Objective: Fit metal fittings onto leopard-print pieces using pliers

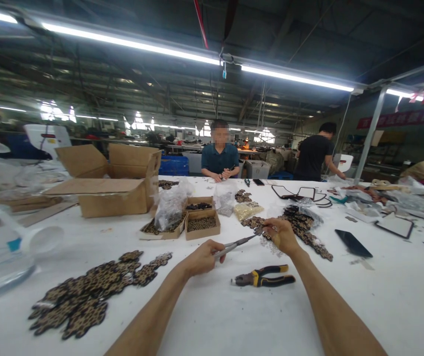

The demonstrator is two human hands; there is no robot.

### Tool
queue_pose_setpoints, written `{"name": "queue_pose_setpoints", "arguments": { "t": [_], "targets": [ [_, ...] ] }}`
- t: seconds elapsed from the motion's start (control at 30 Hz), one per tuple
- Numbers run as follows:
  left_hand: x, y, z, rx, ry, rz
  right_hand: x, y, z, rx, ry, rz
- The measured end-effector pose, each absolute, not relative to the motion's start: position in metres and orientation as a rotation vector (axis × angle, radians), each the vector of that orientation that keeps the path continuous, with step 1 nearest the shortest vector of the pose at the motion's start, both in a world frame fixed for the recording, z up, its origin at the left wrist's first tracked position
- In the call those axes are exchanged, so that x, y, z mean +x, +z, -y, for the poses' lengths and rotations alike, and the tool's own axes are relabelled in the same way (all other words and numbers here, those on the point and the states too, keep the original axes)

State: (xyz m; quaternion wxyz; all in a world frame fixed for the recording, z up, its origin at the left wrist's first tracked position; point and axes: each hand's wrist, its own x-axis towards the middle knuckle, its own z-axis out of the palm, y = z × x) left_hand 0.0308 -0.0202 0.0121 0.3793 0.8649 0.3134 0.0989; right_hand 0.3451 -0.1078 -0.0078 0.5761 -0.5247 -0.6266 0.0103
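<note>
My left hand (206,257) is closed around the handles of grey needle-nose pliers (237,243), whose thin tip points right. Close to that tip, my right hand (284,236) pinches a small dark piece (259,231), too small to make out. Under the right fingers lies a scatter of small, shiny clear bits (271,246). A second pair of pliers (263,277), with black and yellow handles, rests on the white table between my forearms. Leopard-print pieces are heaped to the left (93,284), and another leopard-print pile (304,230) sits just beyond my right hand.
Small boxes of metal parts (202,225) and a yellowish bag (248,210) stand ahead. Further left are an open carton (113,198) and a clear plastic jug (2,252). A phone (353,243) lies right. One person (219,160) faces me across the table; others work behind.
</note>
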Motion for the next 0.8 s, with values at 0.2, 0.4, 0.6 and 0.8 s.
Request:
{"name": "queue_pose_setpoints", "arguments": {
  "t": [0.2, 0.4, 0.6, 0.8],
  "targets": [
    [0.032, 0.011, 0.021, 2.281, 0.276, -0.833, 0.346, -0.021, 0.097, -1.285, 0.071, 1.366],
    [0.03, 0.013, 0.021, 2.402, 0.321, -0.886, 0.348, -0.032, 0.089, -1.292, 0.204, 1.281],
    [0.029, 0.014, 0.019, 2.362, 0.284, -0.83, 0.351, -0.026, 0.093, -1.186, 0.374, 1.19],
    [0.028, 0.02, 0.024, 2.338, 0.385, -0.802, 0.361, -0.02, 0.097, -1.081, 0.58, 1.002]
  ]
}}
